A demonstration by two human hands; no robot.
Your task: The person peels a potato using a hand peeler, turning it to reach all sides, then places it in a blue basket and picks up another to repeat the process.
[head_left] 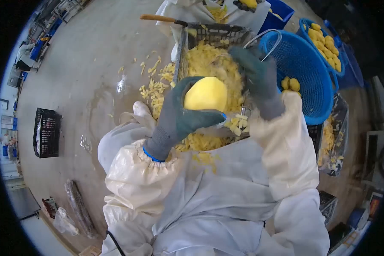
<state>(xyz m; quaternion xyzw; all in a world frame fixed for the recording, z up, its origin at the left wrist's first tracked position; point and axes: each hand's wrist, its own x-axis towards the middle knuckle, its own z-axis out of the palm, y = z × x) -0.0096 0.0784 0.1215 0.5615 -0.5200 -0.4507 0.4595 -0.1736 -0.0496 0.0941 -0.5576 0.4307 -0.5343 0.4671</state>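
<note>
My left hand (181,114), in a grey-green glove, is closed around a peeled yellow potato (206,94) held over the crate. My right hand (257,74), in a similar glove, is raised at the crate's right side and smeared by motion. A pale wire loop (279,42) shows beside its fingers; I cannot tell whether the hand holds it. Beneath both hands is a dark plastic crate (181,53) heaped with yellow potato peelings (209,57). More peelings (237,124) lie near the right sleeve.
A blue basket (305,57) with a few potatoes (291,84) stands at the right. Behind it, another basket (303,27) holds potatoes. A wooden-handled tool (158,18) lies across the crate's far corner. Another person's gloved hand (243,6) shows opposite. A black crate (48,132) sits left.
</note>
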